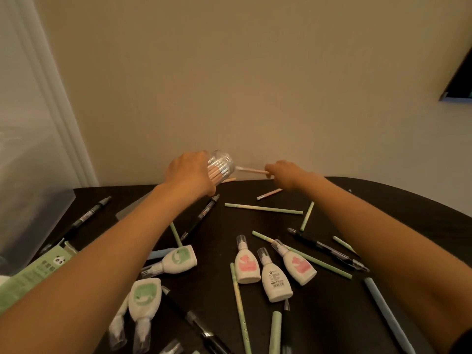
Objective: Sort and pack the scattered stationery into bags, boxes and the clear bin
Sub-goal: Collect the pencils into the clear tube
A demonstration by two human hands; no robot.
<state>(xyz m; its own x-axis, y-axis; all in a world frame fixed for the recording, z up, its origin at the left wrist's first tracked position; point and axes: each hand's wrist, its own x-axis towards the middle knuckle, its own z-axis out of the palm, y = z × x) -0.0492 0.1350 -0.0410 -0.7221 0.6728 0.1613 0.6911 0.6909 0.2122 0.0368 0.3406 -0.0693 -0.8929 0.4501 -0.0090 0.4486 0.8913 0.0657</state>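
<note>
Pale pink slim pencil (251, 170), likely light, stiff and smooth, hangs at 12 o'clock over the far edge of the dark table (383, 200), your right hand (283, 175) pinching its tail end to steer it into the clear, slick plastic tub (221, 163) that your left hand (189, 175) clasps mid-body with curled fingers.

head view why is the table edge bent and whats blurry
Head view: wide-angle lens probably bows the far edge of the dark table; dim warm light leaves the black marker pen low in contrast; the clear plastic bin is hazy; the left hand gripping the clear plastic pencil tube and the right hand pinching a pink pencil look soft.
</note>
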